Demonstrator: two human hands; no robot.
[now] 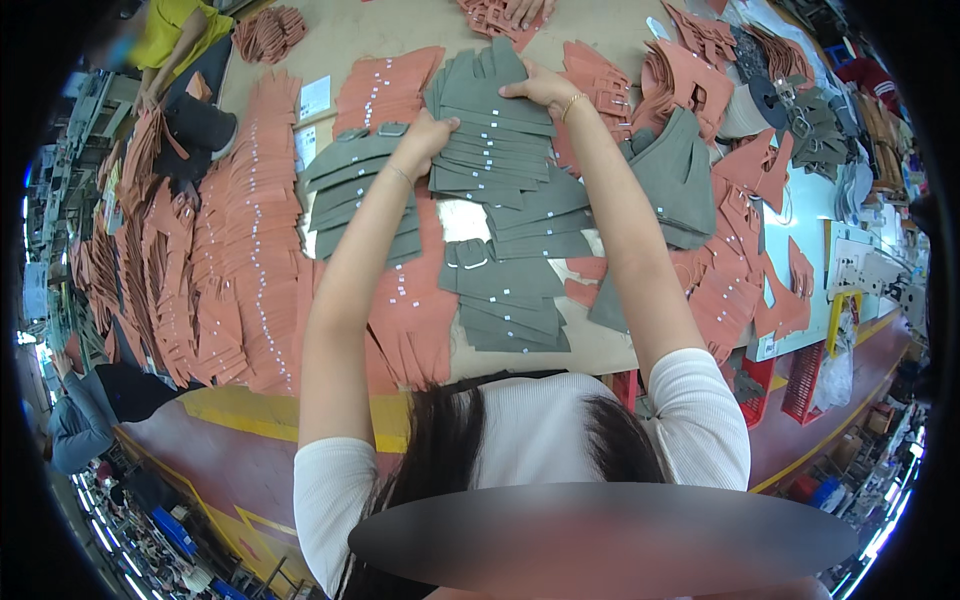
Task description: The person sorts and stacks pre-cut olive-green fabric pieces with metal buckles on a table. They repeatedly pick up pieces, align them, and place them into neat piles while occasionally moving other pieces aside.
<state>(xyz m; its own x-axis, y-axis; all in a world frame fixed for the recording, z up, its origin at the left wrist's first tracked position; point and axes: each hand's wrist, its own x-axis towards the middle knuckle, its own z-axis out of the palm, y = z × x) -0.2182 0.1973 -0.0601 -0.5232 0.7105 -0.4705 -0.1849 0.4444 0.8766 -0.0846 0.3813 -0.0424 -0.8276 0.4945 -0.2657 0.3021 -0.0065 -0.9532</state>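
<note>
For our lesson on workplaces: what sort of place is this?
Probably a sewing factory or workshop: fanned orange pieces and grey-green pieces lie on a worktable, what looks like a sewing machine stands at the right, and a worker in yellow is nearby.

Illegible white labels (487,150) on grey-green pieces (520,152)

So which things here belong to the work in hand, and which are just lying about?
Work in hand:
- left hand and right hand, both on the stack's edges
- fanned grey-green stack between them
- probably the matching lower pile, nearer the person

Seemingly just lying about:
- long orange row at left
- white paper sheet
- red basket at right
</note>
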